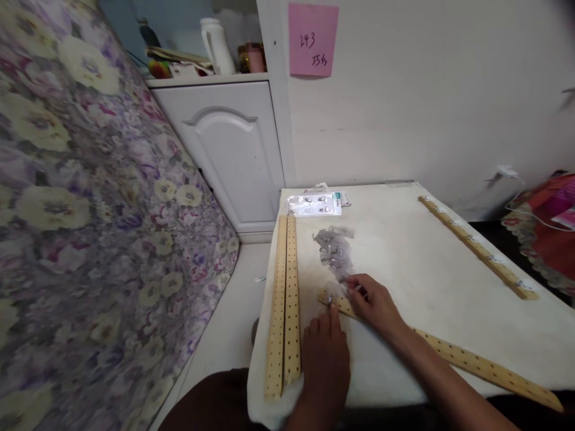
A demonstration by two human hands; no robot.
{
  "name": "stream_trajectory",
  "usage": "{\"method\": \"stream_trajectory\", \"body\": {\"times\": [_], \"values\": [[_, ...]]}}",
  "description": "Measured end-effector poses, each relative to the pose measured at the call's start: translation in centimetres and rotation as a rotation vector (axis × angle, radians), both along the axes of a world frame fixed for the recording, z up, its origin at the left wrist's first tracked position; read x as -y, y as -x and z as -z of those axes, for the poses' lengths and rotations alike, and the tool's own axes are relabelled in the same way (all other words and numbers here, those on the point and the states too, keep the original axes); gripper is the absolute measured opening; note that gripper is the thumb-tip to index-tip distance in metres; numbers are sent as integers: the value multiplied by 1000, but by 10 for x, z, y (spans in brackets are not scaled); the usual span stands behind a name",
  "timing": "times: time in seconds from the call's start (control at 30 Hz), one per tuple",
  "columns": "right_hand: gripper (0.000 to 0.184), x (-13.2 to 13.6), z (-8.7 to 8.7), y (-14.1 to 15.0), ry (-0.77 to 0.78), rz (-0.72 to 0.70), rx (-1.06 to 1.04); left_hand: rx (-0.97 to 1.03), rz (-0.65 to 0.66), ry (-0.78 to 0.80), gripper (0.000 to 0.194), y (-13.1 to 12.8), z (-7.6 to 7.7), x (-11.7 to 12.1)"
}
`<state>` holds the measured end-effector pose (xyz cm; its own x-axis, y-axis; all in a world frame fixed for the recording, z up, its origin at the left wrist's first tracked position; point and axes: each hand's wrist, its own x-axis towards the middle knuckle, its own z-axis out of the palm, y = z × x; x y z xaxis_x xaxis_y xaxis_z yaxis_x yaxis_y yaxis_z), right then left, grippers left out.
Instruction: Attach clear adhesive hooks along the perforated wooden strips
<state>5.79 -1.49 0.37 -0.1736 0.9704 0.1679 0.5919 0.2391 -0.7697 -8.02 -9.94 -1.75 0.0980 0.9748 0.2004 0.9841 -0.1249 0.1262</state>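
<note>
Our left hand, loosely open, touches a bagged fitting at the near strip's end; our right hand, grip indiscernible, adjoins unused packets; the right strip appears fitted, both left strips bare.

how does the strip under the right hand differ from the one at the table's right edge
The first strip slants across the table, partly covered by the right forearm; the right-edge strip runs along the table's side.
The first strip is perforated, with a clear item at its far end; the right-edge strip carries several clear pieces.
Both are long, narrow and tan.
</note>
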Motion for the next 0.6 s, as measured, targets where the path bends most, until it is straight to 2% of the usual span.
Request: {"method": "stream_trajectory", "body": {"times": [0.17,0.33,0.43,0.6], "values": [[22,33,-6,-60,4,-106,75,57,36,6,44,2,-4,3],[30,66,-4,-116,22,-117,217,132,39,14,19,3,-9,6],[25,73,-5,-125,49,-122,258,144,37,36,13,2,-13,5],[13,76,-5,-120,63,-110,234,140,44,51,12,3,-15,2]]}}
